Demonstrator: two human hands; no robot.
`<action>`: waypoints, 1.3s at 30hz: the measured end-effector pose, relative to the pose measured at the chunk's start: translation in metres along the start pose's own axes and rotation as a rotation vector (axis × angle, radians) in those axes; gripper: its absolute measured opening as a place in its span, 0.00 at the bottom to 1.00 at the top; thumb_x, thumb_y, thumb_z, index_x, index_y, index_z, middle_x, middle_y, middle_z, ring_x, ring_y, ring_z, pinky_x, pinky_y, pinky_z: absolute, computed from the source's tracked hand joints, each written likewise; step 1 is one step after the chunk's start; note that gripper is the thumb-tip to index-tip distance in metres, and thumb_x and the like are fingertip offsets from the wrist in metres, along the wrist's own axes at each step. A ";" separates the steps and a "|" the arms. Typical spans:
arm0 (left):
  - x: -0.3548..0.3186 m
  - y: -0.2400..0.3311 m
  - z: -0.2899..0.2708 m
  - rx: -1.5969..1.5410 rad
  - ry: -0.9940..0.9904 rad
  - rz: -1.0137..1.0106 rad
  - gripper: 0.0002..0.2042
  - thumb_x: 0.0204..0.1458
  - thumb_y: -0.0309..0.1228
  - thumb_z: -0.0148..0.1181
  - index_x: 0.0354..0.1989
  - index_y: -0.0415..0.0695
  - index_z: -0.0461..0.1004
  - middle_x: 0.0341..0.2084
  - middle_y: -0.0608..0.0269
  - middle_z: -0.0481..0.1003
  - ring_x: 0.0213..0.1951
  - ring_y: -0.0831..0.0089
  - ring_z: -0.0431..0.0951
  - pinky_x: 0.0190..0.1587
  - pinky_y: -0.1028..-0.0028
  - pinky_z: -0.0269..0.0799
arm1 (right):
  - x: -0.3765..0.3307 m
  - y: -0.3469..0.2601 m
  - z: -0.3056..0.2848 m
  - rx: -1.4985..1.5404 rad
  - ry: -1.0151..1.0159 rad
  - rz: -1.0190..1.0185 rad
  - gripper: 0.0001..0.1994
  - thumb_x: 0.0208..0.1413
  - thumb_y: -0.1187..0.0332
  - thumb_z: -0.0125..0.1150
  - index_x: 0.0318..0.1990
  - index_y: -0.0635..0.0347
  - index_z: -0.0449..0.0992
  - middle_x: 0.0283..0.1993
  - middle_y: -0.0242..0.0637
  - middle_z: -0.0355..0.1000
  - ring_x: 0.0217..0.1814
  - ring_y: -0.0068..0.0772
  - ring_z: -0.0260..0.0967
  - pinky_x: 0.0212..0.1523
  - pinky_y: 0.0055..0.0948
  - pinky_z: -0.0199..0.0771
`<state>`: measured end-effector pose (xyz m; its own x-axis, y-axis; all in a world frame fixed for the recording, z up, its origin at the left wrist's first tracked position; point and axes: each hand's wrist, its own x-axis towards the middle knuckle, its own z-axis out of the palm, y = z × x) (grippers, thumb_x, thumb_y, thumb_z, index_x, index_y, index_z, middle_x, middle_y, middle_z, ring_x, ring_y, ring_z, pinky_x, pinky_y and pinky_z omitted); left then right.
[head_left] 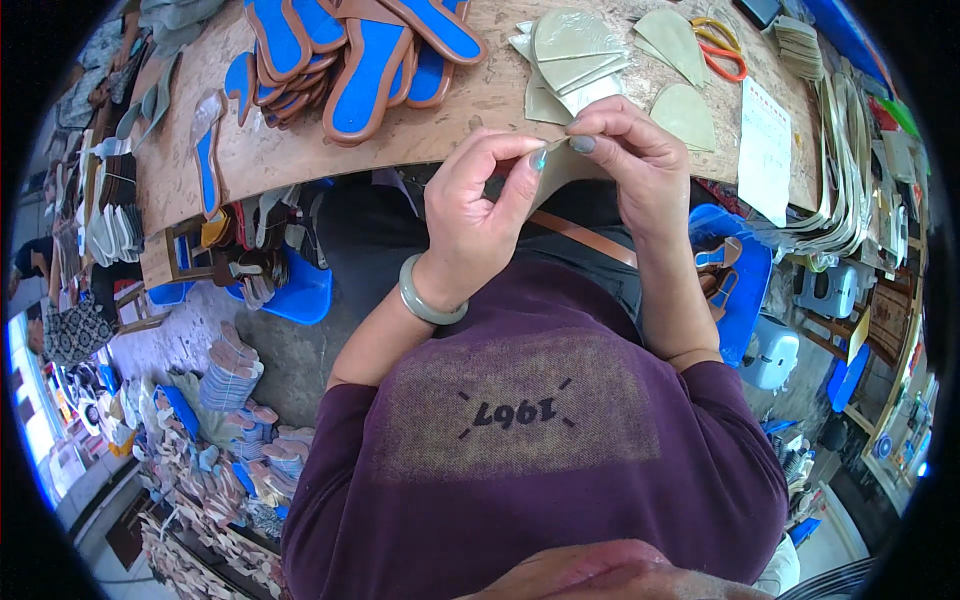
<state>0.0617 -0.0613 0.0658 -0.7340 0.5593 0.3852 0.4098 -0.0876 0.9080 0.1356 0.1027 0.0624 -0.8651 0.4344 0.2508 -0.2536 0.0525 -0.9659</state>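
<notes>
My left hand (483, 200) and my right hand (632, 155) meet above the near edge of the wooden table (270, 165), thumb and fingers pinched together on each. Between them is the upper edge of a thin beige-green sheet piece (577, 170), and the rest of it hangs down behind my fingers. Just beyond my hands, a fanned stack of similar half-round sheet pieces (575, 50) lies on the table. Another such piece (683, 115) rests to the right of my right hand. A brown strip (585, 237) crosses below my hands, over my lap.
Blue-topped soles with brown edges (365, 80) are heaped at the far left of the table. Orange-handled scissors (722, 62) and a printed paper sheet (764, 150) lie to the right. Blue bins (300, 290) stand below the table, and bundled soles (232, 370) fill the floor at left.
</notes>
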 end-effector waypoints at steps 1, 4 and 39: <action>0.000 -0.001 0.001 0.003 0.003 0.001 0.05 0.53 0.20 0.60 0.38 0.36 0.76 0.32 0.57 0.76 0.31 0.71 0.77 0.36 0.76 0.73 | 0.000 0.000 -0.001 0.020 -0.020 0.000 0.06 0.49 0.79 0.64 0.36 0.62 0.81 0.35 0.33 0.74 0.40 0.23 0.71 0.41 0.20 0.70; 0.001 -0.001 0.003 0.066 0.013 0.044 0.06 0.53 0.20 0.60 0.40 0.36 0.76 0.33 0.57 0.76 0.32 0.71 0.77 0.36 0.76 0.73 | 0.003 -0.004 0.002 -0.265 0.024 -0.172 0.05 0.49 0.78 0.65 0.35 0.64 0.81 0.35 0.34 0.73 0.41 0.24 0.70 0.41 0.21 0.69; -0.005 -0.008 0.014 -0.281 -0.013 -0.087 0.08 0.56 0.19 0.59 0.44 0.34 0.75 0.45 0.54 0.76 0.44 0.74 0.77 0.48 0.77 0.73 | -0.021 -0.002 0.012 0.206 0.013 0.302 0.06 0.58 0.72 0.61 0.40 0.65 0.76 0.29 0.26 0.73 0.28 0.12 0.67 0.28 0.14 0.69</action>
<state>0.0690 -0.0520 0.0541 -0.7524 0.5847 0.3035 0.1785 -0.2625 0.9483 0.1491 0.0831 0.0601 -0.9089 0.4145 -0.0459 -0.0707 -0.2617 -0.9626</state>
